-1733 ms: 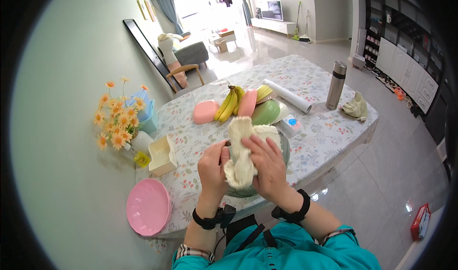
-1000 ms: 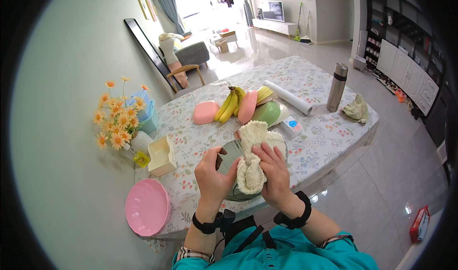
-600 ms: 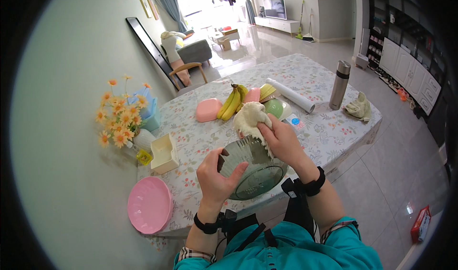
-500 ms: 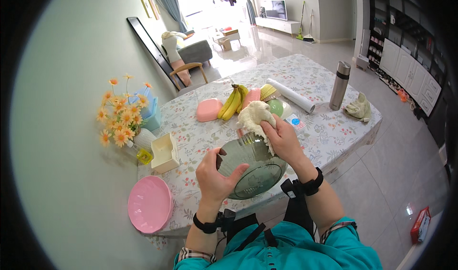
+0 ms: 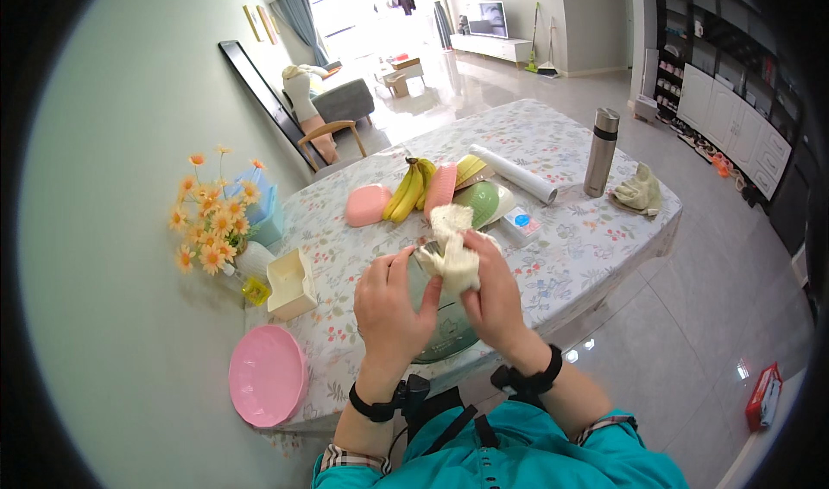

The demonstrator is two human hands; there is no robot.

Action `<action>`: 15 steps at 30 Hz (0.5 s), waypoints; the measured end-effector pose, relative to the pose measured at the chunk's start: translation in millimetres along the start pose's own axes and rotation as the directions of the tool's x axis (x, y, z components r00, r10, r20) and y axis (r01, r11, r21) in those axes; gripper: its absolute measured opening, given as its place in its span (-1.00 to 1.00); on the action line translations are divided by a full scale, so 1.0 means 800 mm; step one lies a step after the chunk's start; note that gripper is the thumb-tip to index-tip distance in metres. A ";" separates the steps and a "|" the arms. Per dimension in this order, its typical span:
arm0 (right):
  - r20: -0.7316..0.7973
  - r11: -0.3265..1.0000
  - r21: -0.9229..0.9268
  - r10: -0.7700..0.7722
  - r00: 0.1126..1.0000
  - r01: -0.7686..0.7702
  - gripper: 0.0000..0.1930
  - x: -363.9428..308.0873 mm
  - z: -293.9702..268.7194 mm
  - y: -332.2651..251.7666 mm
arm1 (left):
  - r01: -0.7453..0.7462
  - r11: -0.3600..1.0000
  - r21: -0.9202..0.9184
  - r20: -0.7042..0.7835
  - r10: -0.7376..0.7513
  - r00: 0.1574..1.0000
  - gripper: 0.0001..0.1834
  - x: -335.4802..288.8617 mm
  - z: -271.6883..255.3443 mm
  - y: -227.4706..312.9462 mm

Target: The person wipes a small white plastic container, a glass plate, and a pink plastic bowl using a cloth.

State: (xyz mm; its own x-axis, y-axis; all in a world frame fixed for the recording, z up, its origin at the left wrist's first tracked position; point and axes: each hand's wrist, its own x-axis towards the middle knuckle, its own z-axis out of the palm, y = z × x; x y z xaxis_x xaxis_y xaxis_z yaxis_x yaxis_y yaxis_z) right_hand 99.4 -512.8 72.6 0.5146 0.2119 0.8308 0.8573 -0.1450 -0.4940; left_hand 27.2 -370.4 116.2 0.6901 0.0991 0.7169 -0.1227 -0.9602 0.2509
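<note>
A greenish clear glass bowl point(image 5: 447, 332) is tilted at the table's near edge, its upper part covered by my hands and a cloth. My left hand point(image 5: 390, 303) is closed on the bowl's left side, thumb in front and fingers at the upper rim. My right hand point(image 5: 498, 295) grips a cream-coloured cloth point(image 5: 458, 256), bunched against the upper rim. The cloth reaches across to my left thumb and fingertips; whether they pinch it too, I cannot tell. Just beyond the cloth lie a green bowl point(image 5: 479, 200) and a small white packet point(image 5: 521, 227).
Bananas point(image 5: 408, 192) lie beside a pink container point(image 5: 369, 205). Behind are a white roll point(image 5: 515, 174), a steel flask point(image 5: 602, 154) and a crumpled greenish cloth point(image 5: 637, 192). At left stand a cream box point(image 5: 292, 284), a pink basin point(image 5: 268, 376) and orange flowers point(image 5: 216, 221).
My right hand has moved left and down with the cloth, closer to my left hand. The cloth is now bunched over the bowl's upper rim. My view has shifted slightly.
</note>
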 end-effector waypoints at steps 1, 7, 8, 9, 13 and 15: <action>0.045 1.000 -0.011 -0.014 0.999 0.015 -0.47 -0.014 0.000 -0.002 | -0.002 1.000 -0.008 -0.022 0.002 1.000 -0.55 0.000 0.001 -0.004; 0.049 0.996 -0.076 -0.041 0.998 0.044 -0.42 -0.025 0.006 -0.006 | -0.041 0.996 -0.075 -0.053 0.038 0.998 -0.65 0.000 0.000 -0.012; 0.047 0.998 -0.056 -0.003 0.999 0.005 -0.40 -0.015 0.004 -0.005 | -0.074 0.993 -0.092 -0.072 0.067 0.995 -0.66 0.000 0.001 -0.013; 0.011 0.999 -0.053 -0.002 1.000 0.003 -0.50 -0.001 0.003 -0.004 | -0.075 0.993 -0.087 -0.073 0.069 0.995 -0.66 0.000 -0.001 -0.012; 0.221 0.872 0.178 0.416 0.882 -0.456 -0.70 0.033 -0.002 0.018 | -0.051 0.993 -0.104 -0.066 0.044 0.997 -0.66 -0.005 -0.004 -0.014; 0.243 0.806 0.298 0.454 0.857 -0.511 -0.70 0.043 -0.001 0.049 | -0.079 0.991 -0.110 -0.082 0.070 0.994 -0.66 -0.007 -0.008 -0.008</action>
State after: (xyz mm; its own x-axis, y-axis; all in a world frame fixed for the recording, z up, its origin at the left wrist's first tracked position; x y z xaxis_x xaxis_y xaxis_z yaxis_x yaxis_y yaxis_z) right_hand 150.4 -512.0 82.0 0.8340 0.3509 0.4258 0.4327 0.0631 -0.8994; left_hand 19.8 -363.3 114.7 0.6190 0.0525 0.7836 -0.2542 -0.9306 0.2632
